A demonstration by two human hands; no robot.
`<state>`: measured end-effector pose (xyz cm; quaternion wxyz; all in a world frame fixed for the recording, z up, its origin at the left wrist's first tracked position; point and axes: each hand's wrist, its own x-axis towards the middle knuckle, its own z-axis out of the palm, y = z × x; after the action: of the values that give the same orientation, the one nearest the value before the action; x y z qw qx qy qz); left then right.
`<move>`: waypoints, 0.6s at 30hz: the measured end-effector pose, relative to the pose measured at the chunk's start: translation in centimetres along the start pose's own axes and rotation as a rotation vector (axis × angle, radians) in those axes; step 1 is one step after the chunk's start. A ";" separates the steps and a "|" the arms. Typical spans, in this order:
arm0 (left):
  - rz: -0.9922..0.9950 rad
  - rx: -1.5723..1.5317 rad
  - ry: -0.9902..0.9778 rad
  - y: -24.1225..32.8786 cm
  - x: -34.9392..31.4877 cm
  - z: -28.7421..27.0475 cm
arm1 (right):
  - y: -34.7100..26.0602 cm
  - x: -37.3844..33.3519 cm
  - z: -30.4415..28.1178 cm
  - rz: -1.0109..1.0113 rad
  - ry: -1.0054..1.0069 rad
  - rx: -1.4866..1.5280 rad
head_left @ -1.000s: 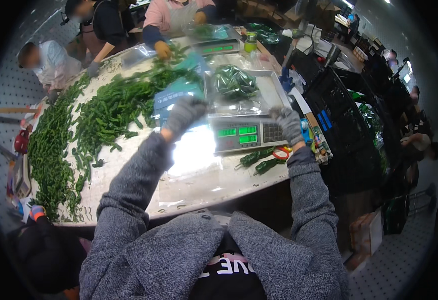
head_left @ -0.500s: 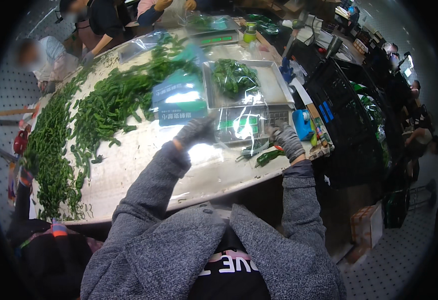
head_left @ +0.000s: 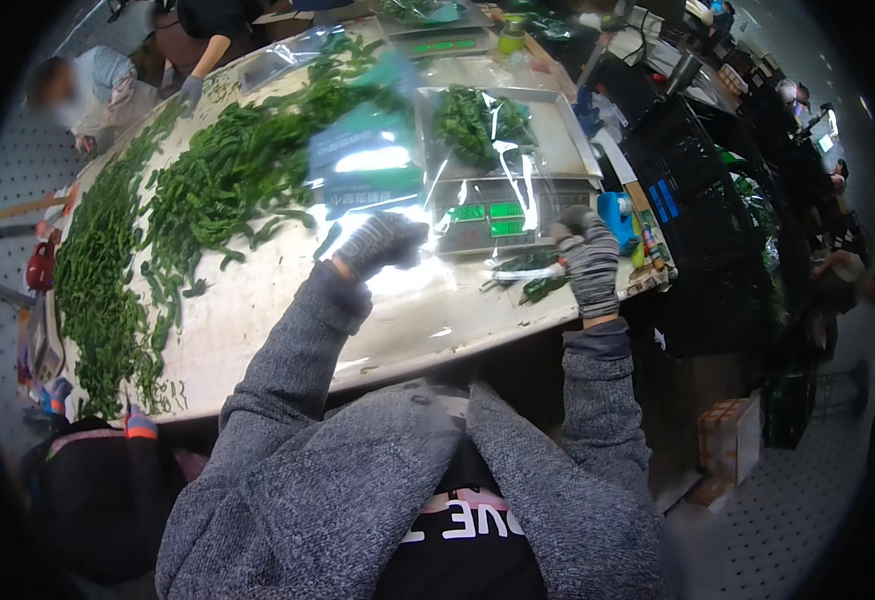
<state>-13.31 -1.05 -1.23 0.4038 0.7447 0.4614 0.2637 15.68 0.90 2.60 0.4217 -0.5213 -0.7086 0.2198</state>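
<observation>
Between my two hands stretches a clear plastic bag, its film shining over the scale. My left hand, in a striped grey glove, is closed at the bag's left side. At its right side, my right hand has its gloved fingers curled in a pinch. Behind the film, a bunch of long green peppers lies on the metal tray of a scale with a lit green display. Several loose peppers lie just left of my right hand. Glare hides the bag's exact edges.
Heaps of green peppers cover the table's left half. Blue printed bags lie left of the scale. A blue object and black crates stand to the right. Other people work at the far and left edges; a second scale stands beyond.
The view has shifted slightly, and the scale sits higher in the picture. My left hand has turned a little; my right hand has moved slightly right. The bag stays stretched between them.
</observation>
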 end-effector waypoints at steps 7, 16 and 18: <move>-0.122 -0.440 0.161 -0.7 -0.8 0.2 | -6.1 -1.8 8.7 -0.416 -0.338 0.005; -0.142 -0.317 0.222 2.4 -0.7 0.3 | -7.4 -1.7 10.8 -0.528 -0.349 -0.472; -0.140 -0.363 0.238 2.3 -0.5 0.5 | -5.6 -1.8 11.3 -0.487 -0.325 -0.252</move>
<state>-12.08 -2.25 0.40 0.4912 0.5897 0.5012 0.3998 3.44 -1.39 -0.02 0.2754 -0.3427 -0.8922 0.1034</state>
